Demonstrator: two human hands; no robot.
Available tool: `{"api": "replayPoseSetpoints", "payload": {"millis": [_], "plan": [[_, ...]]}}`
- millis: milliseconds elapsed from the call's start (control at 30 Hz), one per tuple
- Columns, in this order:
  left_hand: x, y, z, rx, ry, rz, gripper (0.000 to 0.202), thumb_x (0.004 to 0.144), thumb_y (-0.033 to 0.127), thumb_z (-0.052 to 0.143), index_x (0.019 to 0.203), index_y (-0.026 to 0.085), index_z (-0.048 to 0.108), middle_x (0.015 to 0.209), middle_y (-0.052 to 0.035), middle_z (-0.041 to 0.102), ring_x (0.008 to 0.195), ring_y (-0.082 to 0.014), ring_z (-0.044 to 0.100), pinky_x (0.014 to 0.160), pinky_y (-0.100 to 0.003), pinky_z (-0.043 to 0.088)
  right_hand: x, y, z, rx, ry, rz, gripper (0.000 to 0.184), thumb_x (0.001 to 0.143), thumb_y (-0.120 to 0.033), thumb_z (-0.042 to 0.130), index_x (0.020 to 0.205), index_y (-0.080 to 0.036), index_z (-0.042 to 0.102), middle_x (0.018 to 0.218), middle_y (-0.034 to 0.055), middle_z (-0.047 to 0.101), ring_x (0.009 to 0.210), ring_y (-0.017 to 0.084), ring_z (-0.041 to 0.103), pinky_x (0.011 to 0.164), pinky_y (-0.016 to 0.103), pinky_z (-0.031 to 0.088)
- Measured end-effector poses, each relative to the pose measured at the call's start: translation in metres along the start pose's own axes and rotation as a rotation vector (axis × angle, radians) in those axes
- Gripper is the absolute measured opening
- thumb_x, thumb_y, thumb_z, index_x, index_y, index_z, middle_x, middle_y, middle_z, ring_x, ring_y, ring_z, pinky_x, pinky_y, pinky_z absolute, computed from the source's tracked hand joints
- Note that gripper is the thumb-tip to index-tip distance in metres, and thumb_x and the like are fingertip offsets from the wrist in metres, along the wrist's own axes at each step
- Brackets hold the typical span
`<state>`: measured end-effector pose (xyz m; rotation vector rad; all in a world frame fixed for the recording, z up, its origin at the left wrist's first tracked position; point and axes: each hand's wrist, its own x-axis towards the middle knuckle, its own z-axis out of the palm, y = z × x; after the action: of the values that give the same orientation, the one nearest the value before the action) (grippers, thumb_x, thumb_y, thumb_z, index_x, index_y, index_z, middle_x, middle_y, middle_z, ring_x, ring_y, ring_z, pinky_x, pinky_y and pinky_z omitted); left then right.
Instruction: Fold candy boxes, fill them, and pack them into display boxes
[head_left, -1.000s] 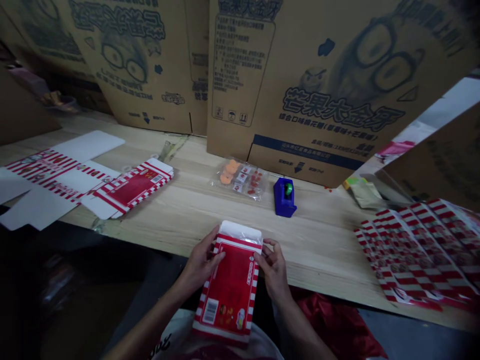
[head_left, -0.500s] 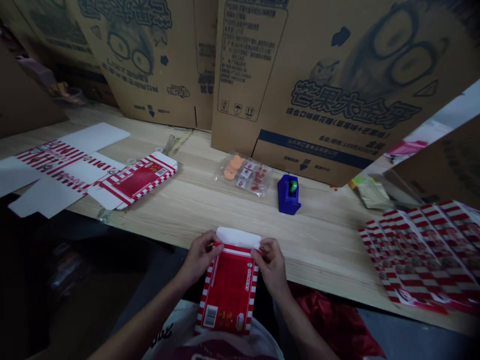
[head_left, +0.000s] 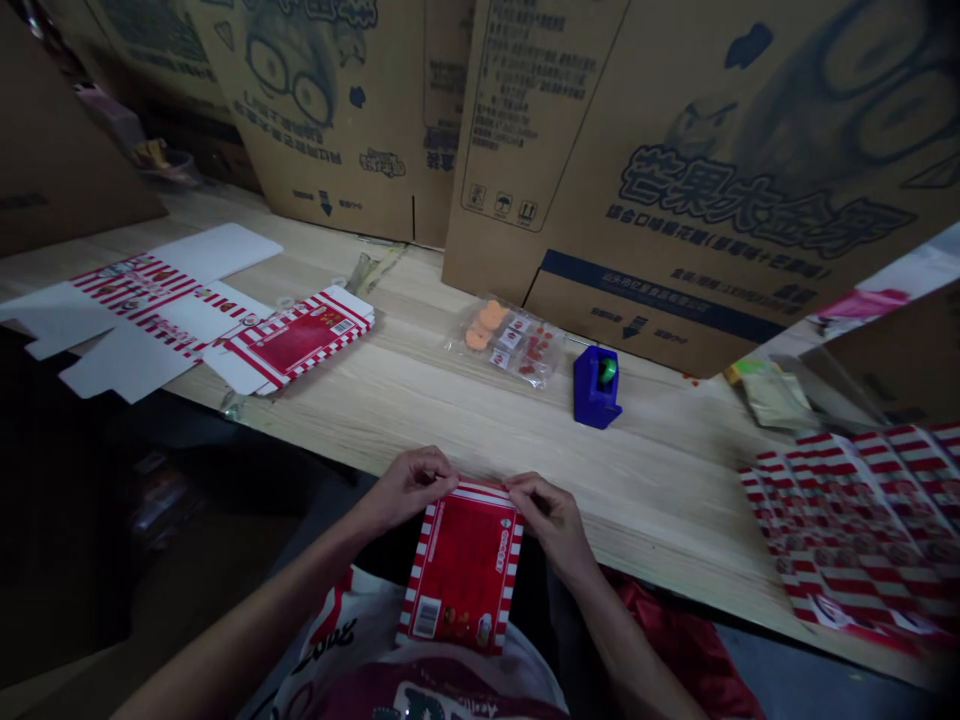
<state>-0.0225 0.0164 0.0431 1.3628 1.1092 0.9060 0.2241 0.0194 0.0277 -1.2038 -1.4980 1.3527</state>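
Note:
I hold a red box with red-and-white striped edges (head_left: pixel 465 565) upright in front of me, its bottom against my lap and its top at the near edge of the wooden table (head_left: pixel 420 400). My left hand (head_left: pixel 409 485) grips the top left corner with curled fingers. My right hand (head_left: pixel 544 515) presses on the top right corner. The box's white top flap is folded down and no longer shows.
Flat striped box blanks lie at the left (head_left: pixel 142 310) and in a fanned stack at the right (head_left: pixel 862 520). One folded box (head_left: pixel 296 340), a clear bag of small orange and red items (head_left: pixel 510 345) and a blue tape dispenser (head_left: pixel 598 387) sit on the table. Large printed cartons (head_left: pixel 675 170) stand behind.
The white flap that stood open at the top of the box has been pushed down and closed. Both hands moved onto the top edge, and my view shifted right.

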Motion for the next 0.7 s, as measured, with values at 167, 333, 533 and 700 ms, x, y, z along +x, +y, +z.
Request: {"api": "replayPoseSetpoints", "payload": {"millis": [167,333,533,700], "plan": [[0.018,0.012,-0.015,-0.115,-0.128,-0.143,0.024,0.067,0.031,0.077,0.078,0.010,0.075,0.071,-0.0061,0.070,0.065,-0.0157,0.061,0.063,-0.026,0.046,0.021,-0.015,-0.007,-0.037,-0.108,0.075,0.021,0.074,-0.038,0.072,0.076,-0.018,0.068,0.068,0.0013,0.066,0.062,0.015,0.058,0.056,0.024,0.043],[0.029,0.016,-0.022,-0.225,-0.243,-0.241,0.020,0.061,0.026,0.079,0.072,0.010,0.073,0.065,-0.0044,0.071,0.060,-0.0140,0.062,0.062,-0.024,0.047,0.029,-0.023,-0.009,-0.067,-0.179,0.060,0.024,0.076,-0.035,0.068,0.063,-0.016,0.064,0.061,0.0012,0.063,0.057,0.013,0.055,0.055,0.024,0.041],[0.035,0.014,-0.021,-0.091,-0.313,-0.140,0.017,0.068,0.027,0.074,0.072,0.010,0.072,0.064,-0.0036,0.069,0.059,-0.0135,0.059,0.060,-0.022,0.045,0.028,-0.020,-0.012,-0.063,-0.201,0.060,0.023,0.076,-0.034,0.068,0.062,-0.016,0.063,0.061,0.0016,0.063,0.058,0.014,0.056,0.056,0.024,0.042],[0.039,0.018,-0.027,0.011,-0.393,-0.070,0.023,0.075,0.033,0.070,0.072,0.010,0.072,0.066,-0.0047,0.066,0.060,-0.0133,0.058,0.057,-0.021,0.043,0.028,-0.020,-0.021,-0.139,-0.235,0.010,0.022,0.079,-0.032,0.066,0.064,-0.016,0.065,0.063,0.0026,0.065,0.059,0.015,0.058,0.057,0.025,0.044]]}}
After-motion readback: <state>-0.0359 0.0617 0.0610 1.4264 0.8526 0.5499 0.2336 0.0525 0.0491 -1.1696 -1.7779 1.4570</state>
